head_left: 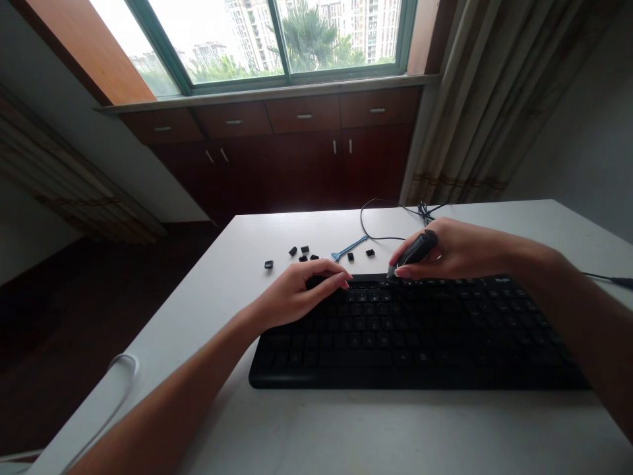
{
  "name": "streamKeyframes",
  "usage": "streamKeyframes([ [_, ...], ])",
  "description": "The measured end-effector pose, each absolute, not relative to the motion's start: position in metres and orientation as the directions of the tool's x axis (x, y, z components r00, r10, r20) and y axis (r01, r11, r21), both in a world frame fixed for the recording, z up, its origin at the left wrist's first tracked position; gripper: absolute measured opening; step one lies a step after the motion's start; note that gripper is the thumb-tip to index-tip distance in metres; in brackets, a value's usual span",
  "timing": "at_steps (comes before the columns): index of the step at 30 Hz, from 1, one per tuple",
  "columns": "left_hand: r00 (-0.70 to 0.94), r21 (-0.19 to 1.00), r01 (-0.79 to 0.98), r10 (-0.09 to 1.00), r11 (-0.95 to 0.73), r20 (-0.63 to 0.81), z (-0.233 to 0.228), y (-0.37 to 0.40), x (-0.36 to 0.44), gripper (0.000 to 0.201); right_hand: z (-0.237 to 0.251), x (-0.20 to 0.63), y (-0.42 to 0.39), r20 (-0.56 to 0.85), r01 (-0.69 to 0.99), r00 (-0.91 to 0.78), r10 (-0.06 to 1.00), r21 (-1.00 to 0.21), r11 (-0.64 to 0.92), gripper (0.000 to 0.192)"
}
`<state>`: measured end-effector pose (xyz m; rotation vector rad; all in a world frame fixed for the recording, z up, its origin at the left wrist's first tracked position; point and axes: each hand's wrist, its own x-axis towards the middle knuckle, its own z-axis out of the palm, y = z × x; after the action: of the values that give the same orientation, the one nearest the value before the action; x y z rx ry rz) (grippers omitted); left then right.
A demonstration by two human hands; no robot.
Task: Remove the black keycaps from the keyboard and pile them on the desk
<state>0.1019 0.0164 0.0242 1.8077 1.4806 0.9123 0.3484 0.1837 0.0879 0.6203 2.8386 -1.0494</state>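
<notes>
Left hand point(297, 289) palm down, loosely bent; right hand point(457, 247) curled into grip.

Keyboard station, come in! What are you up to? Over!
Right grip on black tool, tip at top row of keyboard. Left grip at keyboard's far edge. Loose keycaps, blue brush beyond, not blocking.

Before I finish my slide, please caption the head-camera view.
Left hand over a long black keyboard, right hand holding a black handheld tool at its top row; small black keycaps lie beyond.

2 curtains point(487, 92) flank 4 drawers point(319, 105) below a window point(279, 39); nearer, probably a white cable point(136, 367).
</notes>
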Motion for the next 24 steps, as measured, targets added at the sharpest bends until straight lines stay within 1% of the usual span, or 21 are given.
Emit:
streamKeyframes([
  [4, 0.129, 0.812, 0.555, 0.983, -0.181, 0.131, 0.0247, 0.0164, 0.1022, 0.024, 0.0867, 0.3485, 0.1863, -0.218, 0.385, -0.921, 0.323, -0.626, 0.678, 0.043],
  [9, 0.132, 0.815, 0.551, 0.983, -0.18, 0.127, 0.0258, 0.016, 0.1031, 0.023, 0.0847, 0.348, 0.1848, -0.239, 0.399, -0.916, 0.324, -0.637, 0.66, 0.048],
  [15, 0.129, 0.82, 0.548, 0.985, -0.165, 0.112, 0.0263, 0.0168, 0.1036, 0.022, 0.0836, 0.3466, 0.1822, -0.195, 0.359, -0.931, 0.308, -0.638, 0.681, 0.043],
  [20, 0.129, 0.819, 0.55, 0.985, -0.166, 0.113, 0.0265, 0.0167, 0.1034, 0.022, 0.0828, 0.3453, 0.1824, -0.196, 0.375, -0.924, 0.33, -0.642, 0.669, 0.042],
  [24, 0.129, 0.818, 0.551, 0.985, -0.165, 0.112, 0.0263, 0.0163, 0.1031, 0.022, 0.0813, 0.3447, 0.1833, -0.168, 0.349, -0.932, 0.322, -0.657, 0.668, 0.038],
])
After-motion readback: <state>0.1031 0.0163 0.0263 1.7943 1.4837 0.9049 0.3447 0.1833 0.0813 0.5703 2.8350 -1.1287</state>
